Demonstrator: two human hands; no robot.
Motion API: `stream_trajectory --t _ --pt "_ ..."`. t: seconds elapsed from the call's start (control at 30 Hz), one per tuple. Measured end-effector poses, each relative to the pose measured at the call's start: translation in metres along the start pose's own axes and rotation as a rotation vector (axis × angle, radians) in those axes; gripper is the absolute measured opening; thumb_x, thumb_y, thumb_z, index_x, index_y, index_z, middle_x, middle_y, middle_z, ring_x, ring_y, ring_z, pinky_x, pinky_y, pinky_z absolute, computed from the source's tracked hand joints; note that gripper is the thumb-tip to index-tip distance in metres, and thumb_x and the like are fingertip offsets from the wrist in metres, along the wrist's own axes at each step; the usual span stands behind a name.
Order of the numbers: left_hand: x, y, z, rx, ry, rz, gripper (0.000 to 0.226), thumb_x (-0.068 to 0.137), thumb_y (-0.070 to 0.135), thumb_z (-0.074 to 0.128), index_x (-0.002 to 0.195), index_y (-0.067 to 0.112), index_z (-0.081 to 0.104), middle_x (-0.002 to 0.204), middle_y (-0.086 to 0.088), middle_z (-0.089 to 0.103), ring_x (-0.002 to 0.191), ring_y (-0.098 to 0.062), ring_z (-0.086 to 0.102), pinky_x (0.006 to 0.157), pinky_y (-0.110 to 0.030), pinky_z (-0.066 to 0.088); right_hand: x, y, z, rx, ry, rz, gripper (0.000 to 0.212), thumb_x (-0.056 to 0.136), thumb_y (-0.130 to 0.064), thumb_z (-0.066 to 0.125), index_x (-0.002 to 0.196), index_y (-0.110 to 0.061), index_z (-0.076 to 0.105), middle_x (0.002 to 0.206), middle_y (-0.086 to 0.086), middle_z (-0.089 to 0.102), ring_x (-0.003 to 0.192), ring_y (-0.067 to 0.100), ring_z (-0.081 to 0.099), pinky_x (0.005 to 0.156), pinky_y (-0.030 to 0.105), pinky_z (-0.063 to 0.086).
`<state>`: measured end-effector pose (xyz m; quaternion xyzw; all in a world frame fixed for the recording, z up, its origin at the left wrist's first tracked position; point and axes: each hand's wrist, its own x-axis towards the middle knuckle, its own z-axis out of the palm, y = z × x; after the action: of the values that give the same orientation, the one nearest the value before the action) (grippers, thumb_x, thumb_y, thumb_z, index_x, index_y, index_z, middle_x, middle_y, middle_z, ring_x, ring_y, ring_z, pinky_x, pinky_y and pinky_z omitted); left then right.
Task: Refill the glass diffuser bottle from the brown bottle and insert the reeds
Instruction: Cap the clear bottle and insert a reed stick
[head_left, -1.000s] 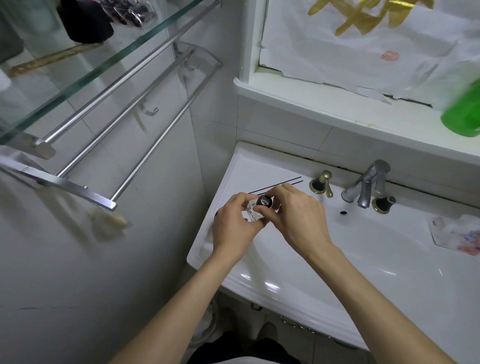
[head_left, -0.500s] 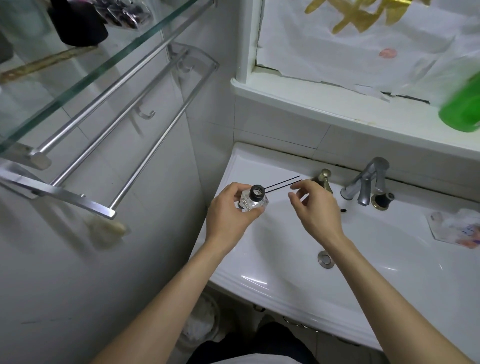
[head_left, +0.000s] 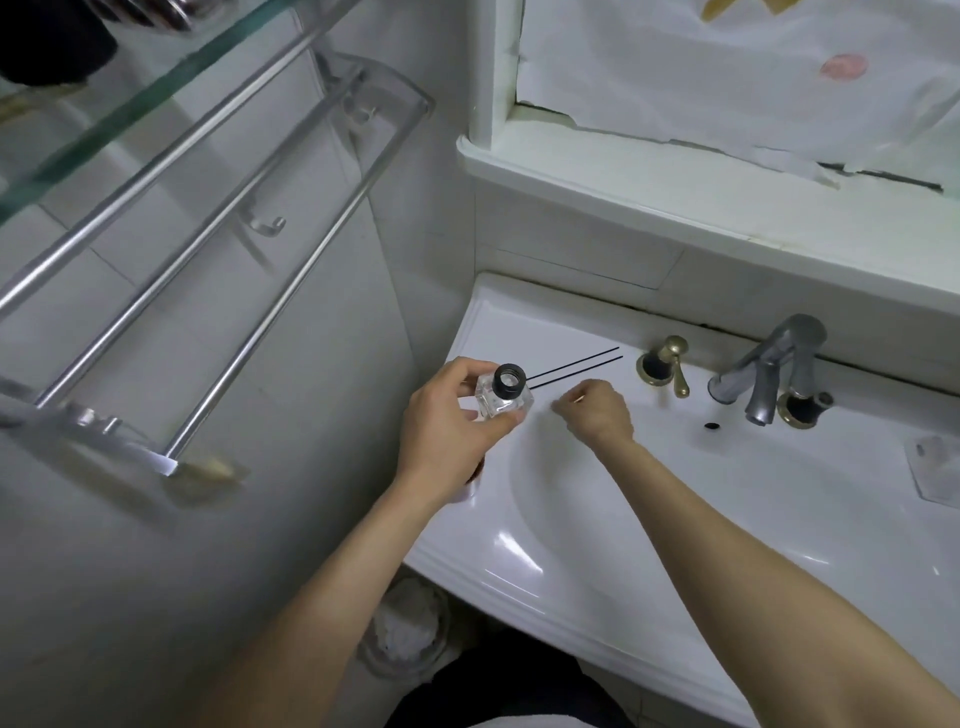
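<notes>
While in left hand (head_left: 447, 421), clear square diffuser bottle (head_left: 505, 399), black-collared

What I cannot make out at my sink (head_left: 519, 569).
My right hand (head_left: 597, 410) hides its fingertips; reeds' (head_left: 576, 361) near ends lie behind the glass diffuser bottle (head_left: 506, 401); blurred object (head_left: 935, 470) cropped at right edge.
</notes>
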<state>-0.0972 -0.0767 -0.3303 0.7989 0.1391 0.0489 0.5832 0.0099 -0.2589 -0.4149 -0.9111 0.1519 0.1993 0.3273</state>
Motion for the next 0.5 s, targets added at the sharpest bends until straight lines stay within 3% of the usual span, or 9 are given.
stream_trajectory --t 0.03,0.1,0.23,0.4,0.5 --pt "0.003 0.0 -0.001 0.005 -0.001 0.002 0.039 0.075 0.026 0.095 0.106 0.033 0.073 0.106 0.019 0.076 0.103 0.003 0.069 0.077 -0.014 0.057 0.003 -0.004 0.004 -0.124 0.013 -0.076 0.004 0.09 -0.023 0.065 0.093 -0.022 0.066 0.096 -0.001 0.068 0.089 0.027 0.065 0.074 0.032 0.049" --pt "0.01 0.001 0.0 0.011 0.001 -0.001 0.04 0.075 0.025 0.095 0.106 0.034 0.072 0.105 0.019 0.077 0.103 0.0 0.07 0.079 -0.015 0.057 0.013 -0.012 0.013 -0.348 0.014 -0.257 0.022 0.089 -0.017 0.059 0.11 -0.022 0.063 0.106 0.001 0.062 0.095 0.029 0.062 0.073 0.032 0.042" --pt "0.02 0.004 0.002 0.015 0.018 -0.023 0.043 0.073 0.023 0.097 0.103 0.042 0.071 0.098 0.025 0.076 0.097 -0.002 0.072 0.08 -0.016 0.057 0.033 -0.021 0.024 -0.676 -0.03 -0.481 0.043 0.089 -0.008 0.06 0.131 -0.015 0.054 0.123 0.009 0.055 0.109 0.032 0.062 0.076 0.038 0.047" --pt "0.029 0.008 0.006 0.013 0.024 -0.03 0.046 0.073 0.025 0.097 0.098 0.048 0.067 0.098 0.035 0.072 0.093 -0.001 0.072 0.076 -0.012 0.054 0.055 -0.026 0.034 -0.862 -0.002 -0.614 0.04 0.092 -0.003 0.057 0.131 -0.011 0.052 0.127 0.01 0.052 0.112 0.031 0.058 0.069 0.039 0.044" --pt "0.034 0.007 0.007 0.008 0.028 -0.02 0.045 0.072 0.025 0.097 0.103 0.043 0.07 0.102 0.03 0.074 0.101 -0.002 0.071 0.079 -0.015 0.057 0.067 -0.031 0.037 -0.921 -0.023 -0.63 0.04 0.091 -0.01 0.066 0.129 -0.011 0.053 0.128 0.01 0.052 0.113 0.031 0.058 0.071 0.039 0.045"
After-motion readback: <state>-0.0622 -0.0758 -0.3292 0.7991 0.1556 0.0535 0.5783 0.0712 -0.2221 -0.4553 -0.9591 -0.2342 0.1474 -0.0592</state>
